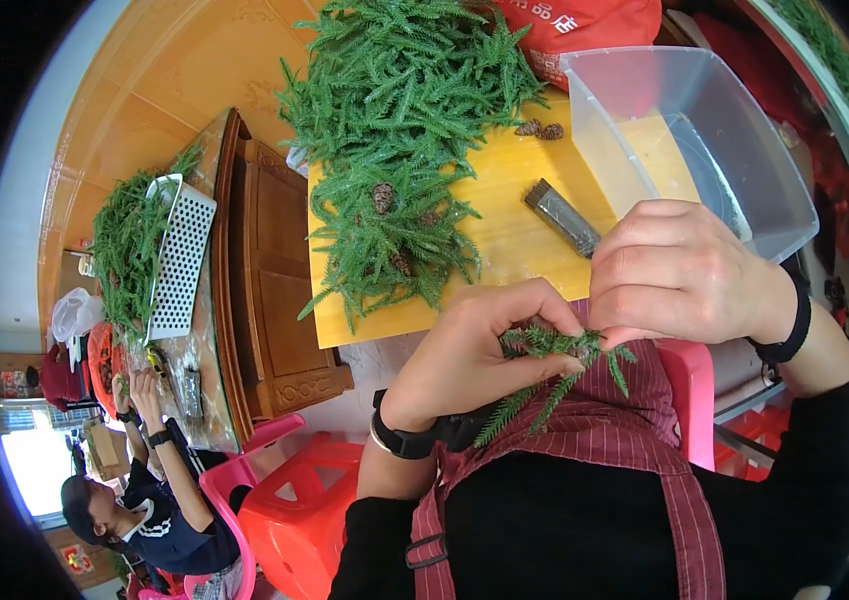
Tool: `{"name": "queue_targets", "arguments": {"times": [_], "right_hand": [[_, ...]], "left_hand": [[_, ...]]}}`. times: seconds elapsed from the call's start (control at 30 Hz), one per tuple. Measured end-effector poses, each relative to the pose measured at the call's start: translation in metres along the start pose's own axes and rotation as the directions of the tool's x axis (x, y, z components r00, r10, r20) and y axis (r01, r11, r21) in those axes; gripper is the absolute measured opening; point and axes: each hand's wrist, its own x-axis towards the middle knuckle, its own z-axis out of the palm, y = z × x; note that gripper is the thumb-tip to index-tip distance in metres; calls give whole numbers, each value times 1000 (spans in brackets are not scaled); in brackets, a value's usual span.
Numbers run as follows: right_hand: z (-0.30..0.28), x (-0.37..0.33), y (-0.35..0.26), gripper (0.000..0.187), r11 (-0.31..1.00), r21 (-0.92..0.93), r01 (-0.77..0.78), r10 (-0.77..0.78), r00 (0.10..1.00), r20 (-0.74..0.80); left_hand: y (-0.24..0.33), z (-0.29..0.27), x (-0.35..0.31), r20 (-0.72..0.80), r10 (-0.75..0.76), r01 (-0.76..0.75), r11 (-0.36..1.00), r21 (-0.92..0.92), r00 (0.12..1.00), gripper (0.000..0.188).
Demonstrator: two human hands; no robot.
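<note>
Head view: left hand (479, 345) and right hand (679, 270) fingers pinched shut on green sprig (556, 350) at chest over apron, keeping it steady; sprig pile (399, 130), clear bin (689, 140) beyond fingers on desk (514, 240).

Soft daylight is coming from a window (39, 465) glaring at lower left; fisheye is bending edges, corners staying black.

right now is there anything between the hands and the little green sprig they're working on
Nothing visible does. The left hand and right hand both already pinch the green sprig directly, held close above the striped apron.
</note>
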Motion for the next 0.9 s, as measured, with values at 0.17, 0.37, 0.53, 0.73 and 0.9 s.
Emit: {"name": "queue_targets", "arguments": {"times": [0.17,0.37,0.53,0.73,0.9], "right_hand": [[5,0,-4,19,996,-75,-52,46,996,-81],[11,2,-12,14,939,-27,-343,337,932,-133],[8,-1,-11,13,871,215,-443,455,891,-7],[-11,3,-7,22,988,85,-130,131,991,0],[-11,2,-7,24,999,-18,-43,43,999,-1]], "left_hand": [[6,2,0,-52,-79,81,996,28,996,23],[12,15,2,-173,272,-115,786,608,946,26],[13,11,-2,-200,154,-45,884,465,967,23],[15,0,-4,-97,-81,93,987,134,992,24],[11,-3,-2,-25,-55,57,997,60,998,26]]}}
